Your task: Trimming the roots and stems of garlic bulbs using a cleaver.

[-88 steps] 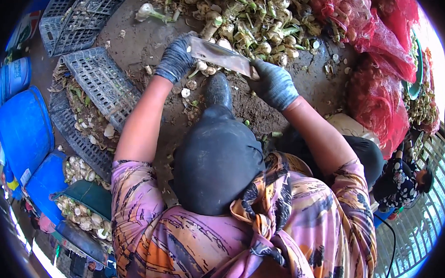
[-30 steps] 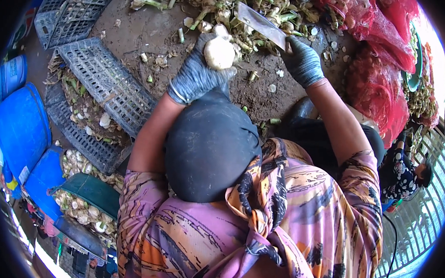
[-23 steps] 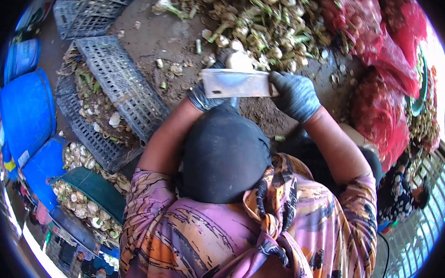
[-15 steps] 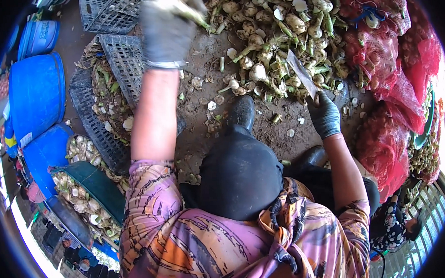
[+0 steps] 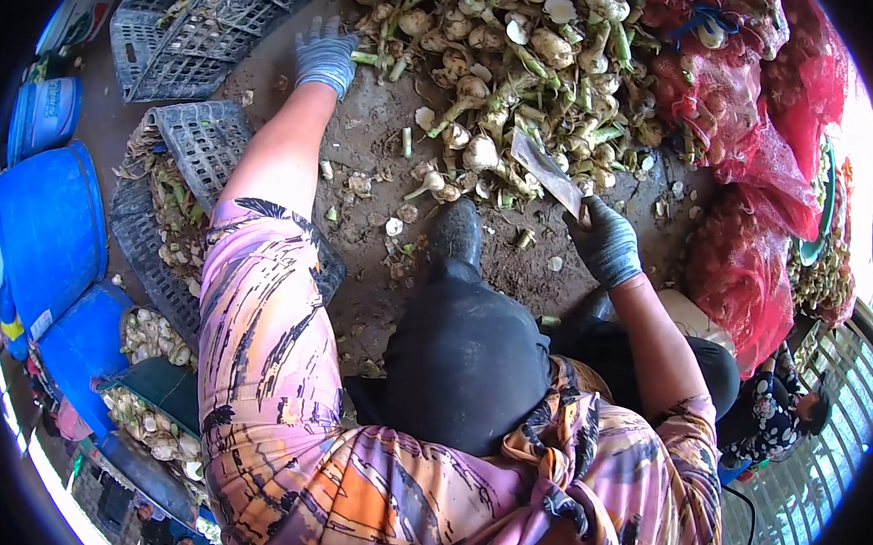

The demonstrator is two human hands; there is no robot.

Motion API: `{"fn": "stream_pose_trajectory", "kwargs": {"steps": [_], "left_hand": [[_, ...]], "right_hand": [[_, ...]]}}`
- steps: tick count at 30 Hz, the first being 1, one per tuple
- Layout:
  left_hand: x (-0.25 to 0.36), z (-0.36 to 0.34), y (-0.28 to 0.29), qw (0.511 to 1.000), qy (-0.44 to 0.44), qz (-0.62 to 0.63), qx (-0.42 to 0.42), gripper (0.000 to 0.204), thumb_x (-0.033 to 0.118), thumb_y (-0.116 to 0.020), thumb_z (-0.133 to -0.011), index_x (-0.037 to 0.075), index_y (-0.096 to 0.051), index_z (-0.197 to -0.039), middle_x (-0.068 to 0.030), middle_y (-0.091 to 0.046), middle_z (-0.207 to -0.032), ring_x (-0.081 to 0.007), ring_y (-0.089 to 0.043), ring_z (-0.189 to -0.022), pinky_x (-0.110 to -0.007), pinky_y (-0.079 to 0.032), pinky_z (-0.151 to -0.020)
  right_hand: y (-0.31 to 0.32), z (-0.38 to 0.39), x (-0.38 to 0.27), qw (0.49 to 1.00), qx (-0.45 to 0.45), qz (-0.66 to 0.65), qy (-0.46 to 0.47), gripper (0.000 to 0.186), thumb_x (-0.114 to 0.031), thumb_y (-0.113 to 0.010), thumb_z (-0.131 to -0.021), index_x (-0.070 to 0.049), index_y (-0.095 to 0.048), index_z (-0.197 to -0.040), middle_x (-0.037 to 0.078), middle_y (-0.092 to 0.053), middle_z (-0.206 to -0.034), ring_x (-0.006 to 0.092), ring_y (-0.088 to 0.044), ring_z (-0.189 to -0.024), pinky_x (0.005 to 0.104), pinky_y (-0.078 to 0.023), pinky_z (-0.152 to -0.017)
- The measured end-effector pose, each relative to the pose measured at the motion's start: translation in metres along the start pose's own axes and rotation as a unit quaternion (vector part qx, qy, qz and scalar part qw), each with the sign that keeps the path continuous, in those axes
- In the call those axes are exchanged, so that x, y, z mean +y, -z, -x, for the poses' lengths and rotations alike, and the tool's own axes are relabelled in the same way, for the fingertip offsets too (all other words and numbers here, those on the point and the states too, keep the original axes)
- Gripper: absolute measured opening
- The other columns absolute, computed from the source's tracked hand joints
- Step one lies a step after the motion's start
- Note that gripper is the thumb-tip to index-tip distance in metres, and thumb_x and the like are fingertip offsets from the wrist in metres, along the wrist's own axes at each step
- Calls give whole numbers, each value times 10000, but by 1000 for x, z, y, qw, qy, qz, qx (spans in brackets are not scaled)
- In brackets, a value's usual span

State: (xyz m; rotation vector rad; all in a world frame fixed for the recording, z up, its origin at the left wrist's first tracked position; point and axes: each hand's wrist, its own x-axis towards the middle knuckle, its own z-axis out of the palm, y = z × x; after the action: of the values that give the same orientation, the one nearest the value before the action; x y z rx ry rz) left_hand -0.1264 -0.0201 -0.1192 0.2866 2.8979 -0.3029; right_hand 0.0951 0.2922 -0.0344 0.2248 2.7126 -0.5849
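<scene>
My left hand (image 5: 326, 61), in a grey glove, reaches far forward to the left edge of a heap of garlic bulbs (image 5: 553, 48). Its fingers are stretched out and apart, and a green stem end (image 5: 366, 57) lies right beside it. In my gloved right hand (image 5: 606, 243) is a knife (image 5: 546, 173) with a broad flat blade. The blade points forward and left, over the near edge of the heap. Many of the bulbs carry dirt and thick pale-green stems.
Black plastic crates (image 5: 202, 146) with trimmings stand at the left, beside blue tubs (image 5: 52, 216). A green basin (image 5: 154, 382) of bulbs is nearer. Red mesh sacks (image 5: 743, 269) line the right. My boot (image 5: 456, 235) rests on the muddy floor. Another person (image 5: 779, 413) is at lower right.
My left hand, blurred before with a pale, green-stemmed thing at it, now shows open and still at the heap's left edge. My right hand still grips the knife, slightly lower.
</scene>
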Motion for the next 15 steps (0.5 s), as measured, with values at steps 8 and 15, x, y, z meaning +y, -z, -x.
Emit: {"fn": "stream_pose_trajectory", "kwargs": {"steps": [8,15], "left_hand": [[58,89,5,715,-4,693,-91,407,157,-526,-750,15,-398,-1110,-76,-516,-960,-144,-486,-846,-263,-399,-763],[85,156,39,715,-144,683,-38,336,238,-612,-688,37,-516,-941,-94,-553,-822,-200,-526,-764,-293,-417,-685]], "right_hand": [[0,-13,-47,992,22,-44,120,258,-251,-590,-670,-88,-514,-855,158,-540,-663,330,-531,-634,366,-427,-518],[-11,-28,-31,992,-57,-73,83,249,-212,-585,-701,-44,-518,-872,112,-563,-667,206,-534,-570,297,-426,-553]]}}
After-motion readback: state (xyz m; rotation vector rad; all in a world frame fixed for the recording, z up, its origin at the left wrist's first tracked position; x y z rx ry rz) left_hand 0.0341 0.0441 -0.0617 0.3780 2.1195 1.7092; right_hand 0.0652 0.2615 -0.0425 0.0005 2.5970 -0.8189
